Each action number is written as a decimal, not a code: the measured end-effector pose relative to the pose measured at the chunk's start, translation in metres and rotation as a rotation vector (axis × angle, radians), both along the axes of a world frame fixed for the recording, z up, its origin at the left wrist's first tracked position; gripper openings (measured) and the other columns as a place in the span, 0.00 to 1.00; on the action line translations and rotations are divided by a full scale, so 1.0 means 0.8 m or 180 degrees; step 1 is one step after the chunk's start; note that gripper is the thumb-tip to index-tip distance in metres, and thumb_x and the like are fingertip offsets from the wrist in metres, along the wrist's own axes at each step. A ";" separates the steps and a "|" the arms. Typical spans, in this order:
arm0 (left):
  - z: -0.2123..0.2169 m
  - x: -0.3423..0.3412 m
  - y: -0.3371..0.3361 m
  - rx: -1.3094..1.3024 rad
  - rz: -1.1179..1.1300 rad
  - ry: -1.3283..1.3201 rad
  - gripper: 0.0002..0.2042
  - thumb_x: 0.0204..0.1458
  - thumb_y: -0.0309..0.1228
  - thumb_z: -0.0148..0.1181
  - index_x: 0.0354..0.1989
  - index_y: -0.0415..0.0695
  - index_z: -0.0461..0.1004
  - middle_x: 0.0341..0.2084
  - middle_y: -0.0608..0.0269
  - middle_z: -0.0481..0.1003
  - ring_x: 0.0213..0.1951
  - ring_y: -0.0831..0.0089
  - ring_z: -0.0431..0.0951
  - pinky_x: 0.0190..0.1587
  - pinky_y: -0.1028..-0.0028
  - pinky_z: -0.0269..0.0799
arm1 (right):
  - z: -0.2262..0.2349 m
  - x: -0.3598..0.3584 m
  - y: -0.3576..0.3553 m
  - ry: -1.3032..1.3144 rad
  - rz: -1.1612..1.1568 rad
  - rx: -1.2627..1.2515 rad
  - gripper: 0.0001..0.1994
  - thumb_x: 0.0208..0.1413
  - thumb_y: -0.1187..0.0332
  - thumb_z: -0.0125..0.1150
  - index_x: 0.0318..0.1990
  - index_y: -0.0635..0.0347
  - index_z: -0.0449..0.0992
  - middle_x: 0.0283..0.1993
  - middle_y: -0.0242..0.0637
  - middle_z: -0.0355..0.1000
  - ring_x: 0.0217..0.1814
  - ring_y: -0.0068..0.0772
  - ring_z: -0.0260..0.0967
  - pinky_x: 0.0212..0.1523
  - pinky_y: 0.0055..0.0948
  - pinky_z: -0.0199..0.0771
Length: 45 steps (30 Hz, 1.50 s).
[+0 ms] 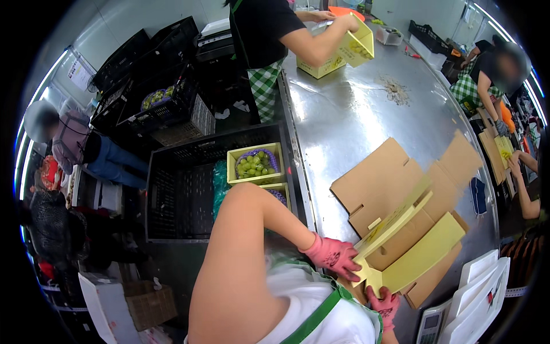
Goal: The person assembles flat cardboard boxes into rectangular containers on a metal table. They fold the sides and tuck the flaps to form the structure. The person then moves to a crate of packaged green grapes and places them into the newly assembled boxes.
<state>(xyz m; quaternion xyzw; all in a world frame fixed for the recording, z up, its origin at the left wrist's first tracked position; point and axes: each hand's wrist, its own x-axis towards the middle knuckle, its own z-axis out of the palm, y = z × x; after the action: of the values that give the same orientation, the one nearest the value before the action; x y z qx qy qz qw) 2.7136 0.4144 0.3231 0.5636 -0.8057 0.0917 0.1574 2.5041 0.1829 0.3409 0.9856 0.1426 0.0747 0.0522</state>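
Note:
A pale yellow cardboard box (424, 252), partly folded with its long panels standing apart, is between my hands over the near end of the metal table. My left hand (332, 256), in a pink glove, is closed on the near left corner of the box. In a matching glove, my right hand (384, 305) grips the near lower corner, its fingertips partly behind the card. Under the box lie flat brown cardboard sheets (375, 178) with slots and flaps. The far end of the upright panel looks blurred.
Left of the table, a black crate (177, 200) holds yellow boxes of green grapes (255, 164). A co-worker (269, 34) handles another yellow box (359, 43) at the table's far end. White trays (478, 298) and a scale-like device (431, 324) stand at the near right.

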 end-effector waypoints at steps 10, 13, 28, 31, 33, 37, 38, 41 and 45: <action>-0.004 0.005 -0.038 -0.0083 0.0098 0.0762 0.24 0.33 0.40 0.59 0.45 0.53 0.70 0.31 0.66 0.70 0.25 0.65 0.71 0.27 0.69 0.67 | 0.019 0.023 0.027 0.0179 -0.0694 0.0387 0.18 0.45 0.62 0.52 0.47 0.45 0.71 0.31 0.31 0.68 0.32 0.33 0.63 0.33 0.35 0.61; 0.010 0.032 -0.062 -0.0458 0.0465 0.2387 0.08 0.46 0.31 0.55 0.36 0.47 0.74 0.26 0.60 0.71 0.30 0.59 0.71 0.33 0.66 0.67 | 0.016 0.057 0.008 -0.0346 -0.1325 0.1201 0.19 0.44 0.59 0.60 0.44 0.54 0.71 0.26 0.39 0.68 0.26 0.42 0.65 0.29 0.35 0.64; -0.007 0.039 -0.102 -0.0816 0.1595 0.2824 0.26 0.46 0.30 0.58 0.54 0.37 0.59 0.43 0.44 0.69 0.40 0.49 0.72 0.39 0.63 0.69 | 0.006 0.094 0.016 -0.1228 -0.1844 0.1613 0.33 0.40 0.56 0.65 0.56 0.52 0.63 0.52 0.44 0.63 0.43 0.41 0.67 0.42 0.38 0.65; -0.001 0.031 -0.112 -0.0818 0.1726 0.2954 0.25 0.45 0.28 0.59 0.54 0.40 0.60 0.46 0.45 0.67 0.41 0.50 0.72 0.41 0.64 0.69 | 0.020 0.089 0.006 -0.1027 -0.1775 0.0936 0.31 0.38 0.51 0.63 0.52 0.51 0.67 0.56 0.42 0.60 0.55 0.41 0.60 0.55 0.44 0.55; 0.005 0.020 -0.109 -0.0667 0.1885 0.2448 0.27 0.45 0.25 0.59 0.56 0.41 0.59 0.50 0.47 0.64 0.45 0.52 0.70 0.45 0.65 0.68 | 0.024 0.091 0.000 -0.0934 -0.1680 0.0695 0.31 0.38 0.50 0.62 0.52 0.52 0.67 0.57 0.41 0.58 0.61 0.42 0.54 0.61 0.47 0.45; 0.020 -0.004 -0.093 -0.0419 0.2149 0.1998 0.27 0.43 0.30 0.62 0.54 0.45 0.64 0.52 0.49 0.62 0.45 0.54 0.69 0.47 0.64 0.66 | 0.025 0.097 -0.003 -0.0250 -0.1496 0.0639 0.32 0.38 0.51 0.62 0.50 0.60 0.66 0.53 0.42 0.61 0.59 0.39 0.56 0.63 0.47 0.45; 0.023 -0.005 -0.091 -0.0475 0.1873 0.1047 0.26 0.42 0.38 0.61 0.52 0.48 0.65 0.53 0.56 0.63 0.39 0.62 0.70 0.42 0.62 0.65 | 0.026 0.098 -0.004 -0.0467 -0.1346 0.0532 0.30 0.38 0.51 0.61 0.47 0.61 0.67 0.50 0.41 0.64 0.57 0.38 0.58 0.63 0.46 0.45; 0.037 0.006 -0.089 0.0310 0.1991 0.0631 0.26 0.39 0.42 0.61 0.50 0.50 0.66 0.51 0.63 0.65 0.35 0.66 0.69 0.40 0.63 0.64 | 0.035 0.104 -0.011 -0.0102 -0.1120 0.0358 0.24 0.41 0.51 0.59 0.39 0.62 0.71 0.40 0.39 0.69 0.50 0.37 0.64 0.63 0.45 0.46; 0.054 0.030 -0.103 0.0958 0.1581 0.0311 0.13 0.38 0.42 0.61 0.30 0.49 0.72 0.26 0.70 0.73 0.30 0.68 0.70 0.34 0.66 0.64 | 0.056 0.127 -0.025 0.0892 -0.0687 0.0118 0.17 0.46 0.52 0.55 0.25 0.59 0.73 0.24 0.36 0.71 0.34 0.36 0.68 0.60 0.42 0.50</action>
<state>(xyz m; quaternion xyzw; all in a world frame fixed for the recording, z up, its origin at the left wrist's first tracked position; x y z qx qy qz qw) 2.7372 0.3322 0.3667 0.7643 -0.6391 -0.0204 0.0834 2.6055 0.1633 0.3860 0.9967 0.0404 -0.0668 0.0214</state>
